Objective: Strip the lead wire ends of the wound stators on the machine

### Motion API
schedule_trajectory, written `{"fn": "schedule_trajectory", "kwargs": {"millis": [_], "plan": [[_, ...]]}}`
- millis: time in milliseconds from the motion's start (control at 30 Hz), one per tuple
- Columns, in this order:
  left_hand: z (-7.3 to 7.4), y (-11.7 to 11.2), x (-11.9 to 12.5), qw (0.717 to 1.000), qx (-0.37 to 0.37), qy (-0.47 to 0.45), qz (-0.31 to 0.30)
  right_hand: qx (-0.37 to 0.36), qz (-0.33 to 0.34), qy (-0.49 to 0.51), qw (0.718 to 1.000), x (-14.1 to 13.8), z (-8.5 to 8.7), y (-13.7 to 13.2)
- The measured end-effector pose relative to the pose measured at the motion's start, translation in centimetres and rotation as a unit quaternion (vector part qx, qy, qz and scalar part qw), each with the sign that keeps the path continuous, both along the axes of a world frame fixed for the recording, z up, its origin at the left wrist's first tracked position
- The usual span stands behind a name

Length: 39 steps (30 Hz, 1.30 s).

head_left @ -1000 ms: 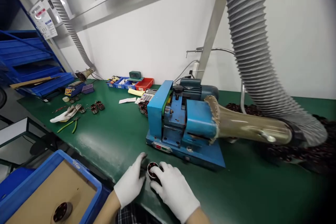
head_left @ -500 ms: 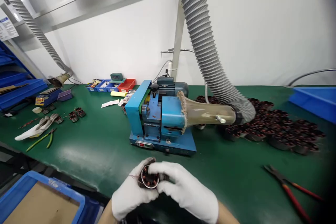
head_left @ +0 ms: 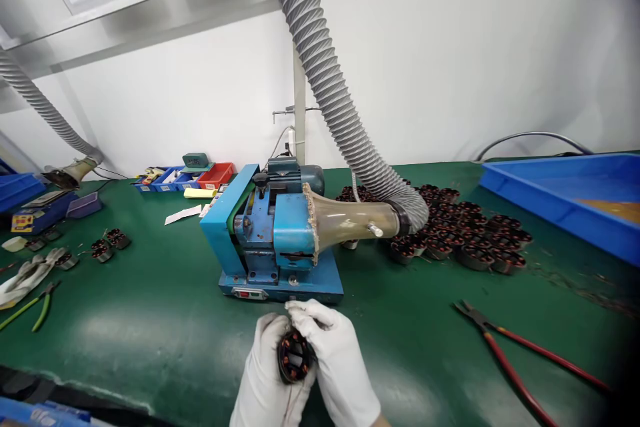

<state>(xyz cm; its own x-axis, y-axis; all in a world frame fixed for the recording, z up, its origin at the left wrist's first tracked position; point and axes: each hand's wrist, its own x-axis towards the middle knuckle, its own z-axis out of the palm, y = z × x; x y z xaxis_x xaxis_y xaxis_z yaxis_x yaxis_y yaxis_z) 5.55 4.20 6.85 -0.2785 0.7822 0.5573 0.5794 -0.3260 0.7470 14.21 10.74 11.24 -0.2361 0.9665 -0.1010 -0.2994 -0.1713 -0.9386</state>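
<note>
Left hand [head_left: 265, 373] closed around 1 wound stator [head_left: 289, 365], tilted, held over green bench [head_left: 165, 340]. Right hand [head_left: 343, 367] touching its upper rim; can't tell if fingers pinch it. Blue machine [head_left: 295, 230] just behind, gray hose [head_left: 333, 73] on its nozzle [head_left: 345, 220]. Right side: red-handled pliers [head_left: 483, 327], stator pile [head_left: 465, 233], blue tray [head_left: 555, 203] beyond.

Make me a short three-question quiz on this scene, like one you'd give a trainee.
1. Which red-handled tool lies to the right of the machine?
2. True or false: the left hand and right hand are both gloved.
3. What is the left hand holding? A) a red bin B) a round part C) a yellow roll

Key:
1. Pliers.
2. True.
3. B.
</note>
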Motion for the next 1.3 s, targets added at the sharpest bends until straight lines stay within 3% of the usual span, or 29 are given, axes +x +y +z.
{"fn": "schedule_trajectory", "kwargs": {"millis": [67, 167, 233, 300, 367, 467, 600, 733, 1300], "plan": [[-0.5, 0.2, 0.8, 0.999, 0.02, -0.016, 0.031, -0.049, -0.02, 0.095, 0.994, 0.9, 0.3, 1.2], [-0.7, 0.5, 1.2, 0.999, 0.009, -0.036, 0.04, -0.052, -0.137, 0.202, 0.968, 2.5, 0.3, 2.6], [-0.5, 1.0, 1.1, 0.999, -0.021, -0.047, 0.011, -0.01, -0.15, 0.123, 0.981, 2.9, -0.2, 2.6], [-0.3, 1.9, 1.0, 0.997, -0.044, -0.064, -0.015, 0.059, -0.088, -0.003, 0.994, 2.5, -1.0, 1.8], [-0.1, 3.0, 1.0, 0.992, -0.066, -0.108, -0.009, 0.12, -0.048, -0.099, 0.987, 1.7, -1.8, 1.1], [0.1, 5.2, 1.4, 0.977, -0.107, -0.185, 0.025, 0.136, -0.068, -0.181, 0.972, 0.3, -2.3, 1.3], [0.3, 7.7, 1.5, 0.96, -0.132, -0.248, 0.006, 0.13, -0.076, -0.205, 0.967, -0.8, -2.1, 3.6], [0.4, 9.0, 1.1, 0.962, -0.11, -0.249, -0.003, 0.142, -0.084, -0.215, 0.963, -1.1, -1.5, 4.9], [1.8, 9.2, 1.7, 0.946, -0.088, -0.311, -0.026, 0.166, -0.087, -0.243, 0.952, -0.8, -0.2, 5.0]]}}
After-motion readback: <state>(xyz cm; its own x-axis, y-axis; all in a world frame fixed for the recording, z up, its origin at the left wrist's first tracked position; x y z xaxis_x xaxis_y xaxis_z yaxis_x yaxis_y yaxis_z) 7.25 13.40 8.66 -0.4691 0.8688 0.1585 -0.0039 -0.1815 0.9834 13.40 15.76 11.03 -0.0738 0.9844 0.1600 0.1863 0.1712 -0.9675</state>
